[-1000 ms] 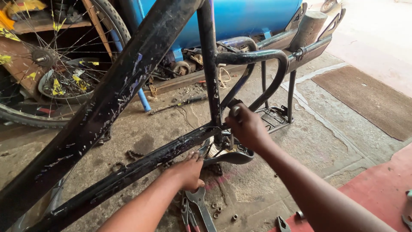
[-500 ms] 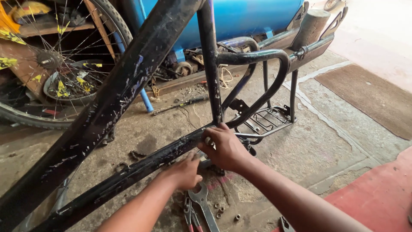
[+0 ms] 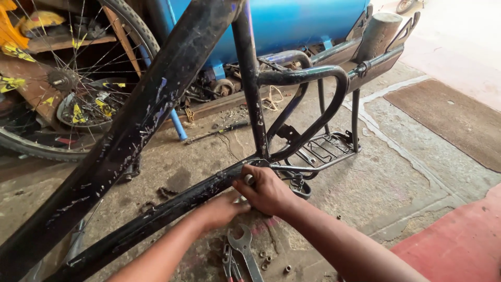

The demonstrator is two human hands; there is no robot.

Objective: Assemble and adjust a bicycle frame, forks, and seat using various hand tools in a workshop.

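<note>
Black bicycle frame (image 3: 156, 112) inverted or tilted over the concrete floor (image 3: 396, 172), tubes crossing the view from 7 o'clock up to 12 o'clock; presumably propped this way to bring the tube junction within reach of both hands. Right hand (image 3: 269, 190) closed around the lower frame tube just where the upright tube meets it, fingers curled over the top, a small pale metal part showing between thumb and forefinger; exact nature of that part not resolvable. Left hand (image 3: 222, 209) tucked just beneath and at 8 o'clock of the right, pressed against the underside of the same tube; fingers hidden, so whether closed on something cannot be told. Grip reads as one hand steadying from below while the other works from above. Frame paint black, heavily scuffed, flecked with pale and bluish scratches, dusty. Rear carrier rack (image 3: 321, 149) at 2 o'clock of the hands, resting on the floor. Open-end spanner (image 3: 245, 250) lying flat on the floor at 6 o'clock, just beside the forearms, with pliers (image 3: 228, 263) touching it and loose nuts (image 3: 263, 258) scattered near, kept close for quick pickup. Spoked wheel (image 3: 62, 83) at 10 o'clock, well apart. Blue drum (image 3: 297, 23) at 12 o'clock behind the frame. Red mat (image 3: 459, 245) at 4 o'clock.
</note>
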